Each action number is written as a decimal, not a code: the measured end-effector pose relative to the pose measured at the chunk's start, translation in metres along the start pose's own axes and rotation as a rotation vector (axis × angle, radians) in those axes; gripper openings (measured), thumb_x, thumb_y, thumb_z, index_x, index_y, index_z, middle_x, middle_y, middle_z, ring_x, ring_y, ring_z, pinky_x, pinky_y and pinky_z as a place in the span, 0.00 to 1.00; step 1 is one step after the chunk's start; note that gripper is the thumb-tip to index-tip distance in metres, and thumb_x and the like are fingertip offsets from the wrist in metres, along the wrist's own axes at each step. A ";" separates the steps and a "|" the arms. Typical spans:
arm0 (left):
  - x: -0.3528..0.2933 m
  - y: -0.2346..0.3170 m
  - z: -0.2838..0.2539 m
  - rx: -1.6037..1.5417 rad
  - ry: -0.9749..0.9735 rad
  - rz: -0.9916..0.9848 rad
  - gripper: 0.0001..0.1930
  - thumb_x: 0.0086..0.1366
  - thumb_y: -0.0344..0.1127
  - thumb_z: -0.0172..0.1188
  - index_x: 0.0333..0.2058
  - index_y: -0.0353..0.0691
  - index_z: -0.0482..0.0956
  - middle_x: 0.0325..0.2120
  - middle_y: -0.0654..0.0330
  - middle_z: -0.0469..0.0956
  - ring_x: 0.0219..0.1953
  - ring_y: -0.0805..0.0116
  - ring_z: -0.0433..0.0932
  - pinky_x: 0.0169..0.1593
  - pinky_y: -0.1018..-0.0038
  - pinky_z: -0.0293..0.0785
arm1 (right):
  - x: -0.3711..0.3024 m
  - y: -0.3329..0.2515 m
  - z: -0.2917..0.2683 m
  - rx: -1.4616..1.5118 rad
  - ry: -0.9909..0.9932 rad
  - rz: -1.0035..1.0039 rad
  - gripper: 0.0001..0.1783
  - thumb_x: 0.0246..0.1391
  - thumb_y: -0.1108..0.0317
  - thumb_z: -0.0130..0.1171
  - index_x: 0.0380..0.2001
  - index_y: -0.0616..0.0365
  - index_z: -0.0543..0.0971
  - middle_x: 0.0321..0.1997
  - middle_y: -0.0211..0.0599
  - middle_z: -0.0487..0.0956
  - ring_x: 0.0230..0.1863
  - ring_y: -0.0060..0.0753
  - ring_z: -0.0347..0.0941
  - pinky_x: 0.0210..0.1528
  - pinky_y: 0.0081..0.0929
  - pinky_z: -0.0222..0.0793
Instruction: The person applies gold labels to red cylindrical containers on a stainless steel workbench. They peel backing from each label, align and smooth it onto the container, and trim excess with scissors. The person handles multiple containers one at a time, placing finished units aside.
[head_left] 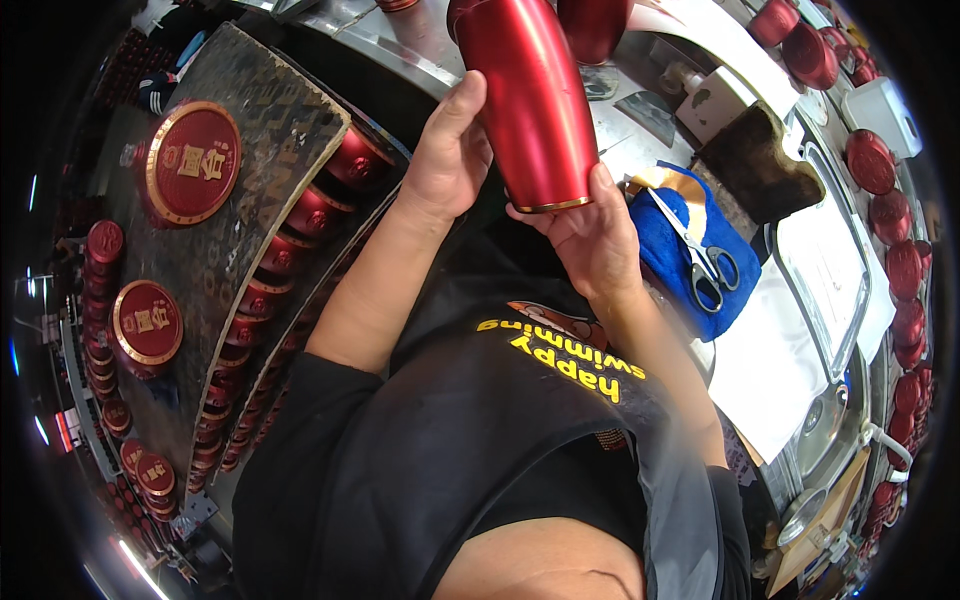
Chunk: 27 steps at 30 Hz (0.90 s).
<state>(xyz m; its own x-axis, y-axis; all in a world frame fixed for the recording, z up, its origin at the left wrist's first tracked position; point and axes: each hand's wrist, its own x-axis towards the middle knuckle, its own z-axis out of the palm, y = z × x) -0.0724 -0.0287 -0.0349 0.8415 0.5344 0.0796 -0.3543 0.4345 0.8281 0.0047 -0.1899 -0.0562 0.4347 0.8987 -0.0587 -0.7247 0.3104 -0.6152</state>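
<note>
Metal worktop point(425, 50) beyond; red vessel point(525, 110) in two-handed grip, long axis pointing away, slightly left. Right hand point(597, 235) pinches gold-rimmed near end; left hand point(450, 155) cups its side (fingers mostly hidden).

The dark apron point(430, 400) bears two lines of yellow lettering point(570, 365), upside down in this view, set against a printed cartoon picture. To the apron's left, two large round red lids point(195, 165) carry gold characters inside gold rims, and smaller red lids point(156, 474) farther down on that side show similar gold marks. The dark board point(262, 110), upper left of the apron, has worn block letters, too faint to make out whole.
</note>
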 end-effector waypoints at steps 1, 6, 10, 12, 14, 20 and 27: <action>0.001 -0.002 -0.002 -0.058 -0.030 -0.025 0.32 0.72 0.58 0.53 0.62 0.38 0.69 0.56 0.56 0.77 0.58 0.63 0.76 0.62 0.63 0.71 | 0.000 0.000 -0.001 0.063 0.016 0.030 0.38 0.66 0.44 0.53 0.67 0.60 0.61 0.61 0.51 0.73 0.58 0.46 0.75 0.57 0.44 0.75; 0.000 -0.017 -0.002 -0.169 -0.037 -0.036 0.36 0.68 0.61 0.56 0.62 0.37 0.68 0.54 0.54 0.78 0.55 0.61 0.78 0.59 0.62 0.75 | 0.001 0.005 -0.009 0.250 -0.056 0.153 0.42 0.66 0.37 0.45 0.67 0.64 0.62 0.62 0.62 0.71 0.54 0.70 0.75 0.55 0.52 0.78; 0.000 -0.015 0.006 -0.136 -0.015 -0.049 0.33 0.68 0.59 0.58 0.59 0.36 0.69 0.50 0.54 0.80 0.50 0.62 0.81 0.55 0.64 0.78 | 0.003 0.006 -0.012 0.358 -0.097 0.190 0.42 0.67 0.37 0.42 0.68 0.64 0.60 0.64 0.63 0.70 0.55 0.71 0.74 0.56 0.53 0.77; 0.000 -0.011 0.010 -0.119 0.016 -0.058 0.32 0.68 0.57 0.60 0.58 0.36 0.70 0.48 0.55 0.81 0.48 0.64 0.82 0.54 0.65 0.79 | 0.003 0.005 -0.010 0.382 -0.110 0.205 0.43 0.67 0.36 0.42 0.68 0.64 0.60 0.63 0.62 0.70 0.55 0.67 0.75 0.57 0.52 0.77; 0.001 -0.007 0.014 -0.092 0.067 -0.073 0.30 0.67 0.54 0.62 0.56 0.35 0.71 0.46 0.55 0.81 0.46 0.65 0.82 0.52 0.66 0.80 | 0.003 0.005 -0.009 0.387 -0.107 0.225 0.44 0.66 0.34 0.43 0.67 0.64 0.62 0.62 0.58 0.72 0.55 0.60 0.77 0.57 0.50 0.77; 0.002 -0.003 0.021 -0.045 0.112 -0.016 0.26 0.66 0.49 0.65 0.54 0.34 0.73 0.43 0.56 0.82 0.44 0.67 0.83 0.50 0.68 0.81 | 0.004 0.008 -0.016 0.470 -0.133 0.255 0.46 0.67 0.32 0.38 0.67 0.65 0.60 0.63 0.59 0.71 0.57 0.61 0.75 0.58 0.51 0.75; -0.006 0.006 0.024 0.018 0.088 0.134 0.27 0.59 0.42 0.71 0.52 0.34 0.74 0.41 0.60 0.80 0.42 0.72 0.80 0.45 0.73 0.79 | -0.027 -0.022 -0.007 -0.242 0.032 0.341 0.38 0.70 0.41 0.43 0.66 0.65 0.64 0.62 0.54 0.72 0.55 0.49 0.76 0.54 0.39 0.77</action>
<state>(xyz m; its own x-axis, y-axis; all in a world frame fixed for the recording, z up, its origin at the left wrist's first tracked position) -0.0698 -0.0465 -0.0176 0.7478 0.6487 0.1413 -0.4525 0.3424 0.8234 0.0122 -0.2230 -0.0467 0.2107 0.9260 -0.3132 -0.6854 -0.0885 -0.7227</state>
